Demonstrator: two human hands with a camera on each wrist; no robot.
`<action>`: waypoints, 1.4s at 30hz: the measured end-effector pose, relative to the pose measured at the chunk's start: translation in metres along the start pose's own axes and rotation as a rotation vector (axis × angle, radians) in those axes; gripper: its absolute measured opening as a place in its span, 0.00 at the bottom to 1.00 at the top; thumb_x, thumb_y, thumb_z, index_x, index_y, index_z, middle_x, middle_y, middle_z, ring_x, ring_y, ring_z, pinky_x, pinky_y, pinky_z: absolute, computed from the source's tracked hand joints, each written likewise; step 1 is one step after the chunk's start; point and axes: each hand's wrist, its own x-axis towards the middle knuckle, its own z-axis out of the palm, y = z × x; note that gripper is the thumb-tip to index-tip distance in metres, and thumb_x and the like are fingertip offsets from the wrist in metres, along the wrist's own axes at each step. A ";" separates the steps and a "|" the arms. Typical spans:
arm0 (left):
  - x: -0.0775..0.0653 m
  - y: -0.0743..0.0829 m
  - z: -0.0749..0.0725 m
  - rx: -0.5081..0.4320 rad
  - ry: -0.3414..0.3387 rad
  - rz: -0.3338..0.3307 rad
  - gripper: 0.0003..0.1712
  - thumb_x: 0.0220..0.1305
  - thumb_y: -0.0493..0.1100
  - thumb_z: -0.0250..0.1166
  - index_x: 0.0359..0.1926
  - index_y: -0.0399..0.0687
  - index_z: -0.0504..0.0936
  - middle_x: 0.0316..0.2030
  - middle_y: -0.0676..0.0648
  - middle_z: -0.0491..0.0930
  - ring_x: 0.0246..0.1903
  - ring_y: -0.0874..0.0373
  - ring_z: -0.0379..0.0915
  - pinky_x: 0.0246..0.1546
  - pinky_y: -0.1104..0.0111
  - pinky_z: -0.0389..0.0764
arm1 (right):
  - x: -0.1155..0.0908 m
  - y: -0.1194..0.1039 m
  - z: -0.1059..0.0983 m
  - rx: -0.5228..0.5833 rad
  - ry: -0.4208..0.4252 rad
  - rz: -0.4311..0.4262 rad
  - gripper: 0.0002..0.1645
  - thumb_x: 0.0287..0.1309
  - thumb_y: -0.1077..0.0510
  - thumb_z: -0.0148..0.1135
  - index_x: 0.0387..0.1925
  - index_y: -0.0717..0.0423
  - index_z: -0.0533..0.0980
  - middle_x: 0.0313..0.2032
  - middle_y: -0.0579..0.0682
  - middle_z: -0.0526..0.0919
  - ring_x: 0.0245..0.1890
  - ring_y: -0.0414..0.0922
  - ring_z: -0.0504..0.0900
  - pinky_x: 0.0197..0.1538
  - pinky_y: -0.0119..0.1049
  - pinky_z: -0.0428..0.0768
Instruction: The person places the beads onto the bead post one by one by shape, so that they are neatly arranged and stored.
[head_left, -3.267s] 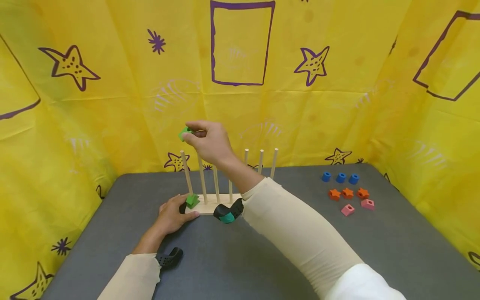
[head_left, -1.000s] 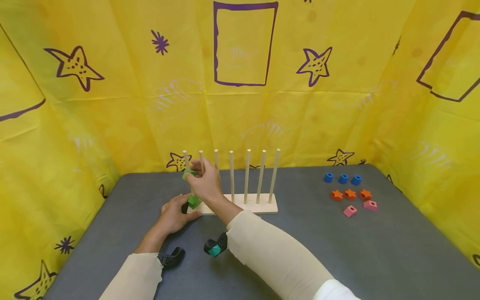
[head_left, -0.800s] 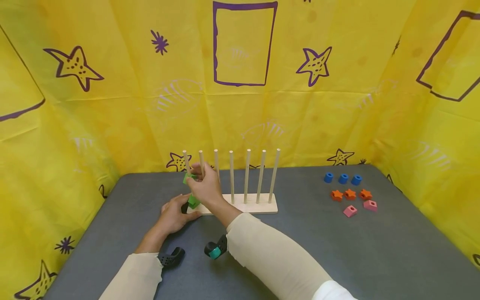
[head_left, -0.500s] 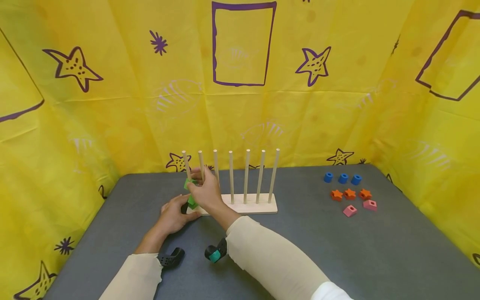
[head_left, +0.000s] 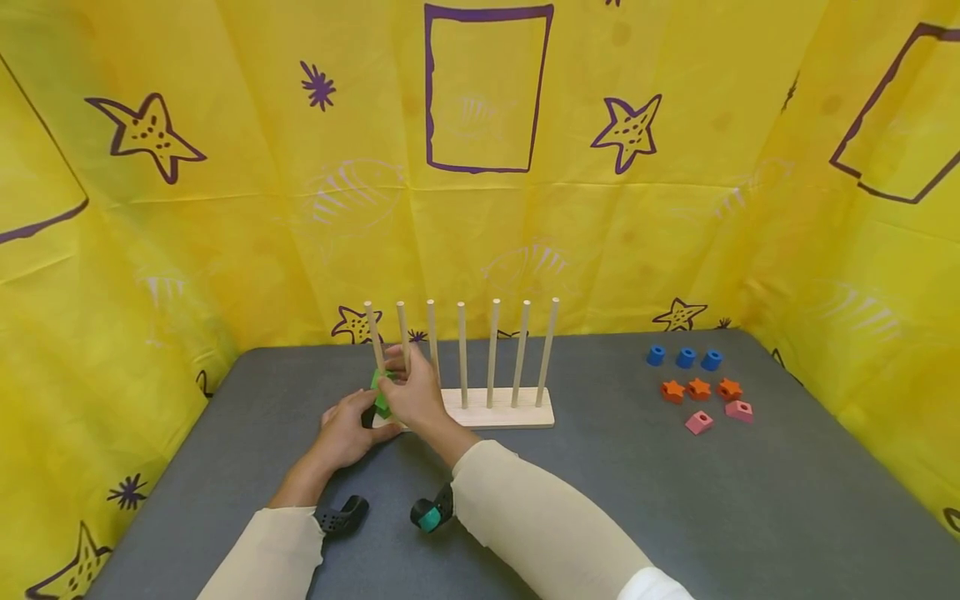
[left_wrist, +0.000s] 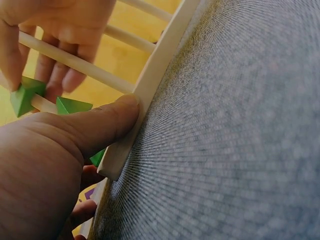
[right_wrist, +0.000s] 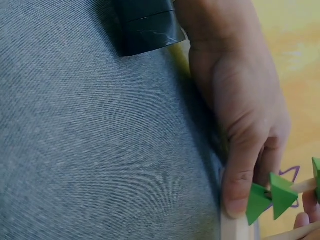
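Pinching a green triangular block [head_left: 379, 381] in the right hand [head_left: 416, 393], head view; block sits around the leftmost pale wooden peg [head_left: 372, 327], low down, on a seven-peg stand with a flat pale wooden base [head_left: 498, 409]. Left hand [head_left: 345, 431] grips the base's left end. Right side of the dark grey tabletop [head_left: 600, 500]: three blue cylinders [head_left: 686, 360], three orange stars [head_left: 699, 389], two pink holed blocks [head_left: 698, 425]. Yellow printed cloth [head_left: 480, 225] behind.

Left wrist view: left thumb pressed on base edge, other fingers partly hidden round the end. Lower green pieces [left_wrist: 72, 106] on same peg; bare peg between them and the pinched block.

Right wrist view: left thumb on base beside two lower pieces; pinched block cut off at right edge, right fingertips just below.
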 end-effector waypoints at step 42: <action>-0.002 0.002 0.000 0.017 -0.007 -0.051 0.34 0.53 0.52 0.74 0.58 0.42 0.78 0.58 0.33 0.73 0.63 0.31 0.57 0.58 0.37 0.48 | -0.042 -0.092 -0.088 -0.149 -0.061 -0.274 0.32 0.62 0.63 0.61 0.67 0.54 0.66 0.60 0.51 0.74 0.60 0.46 0.71 0.59 0.48 0.70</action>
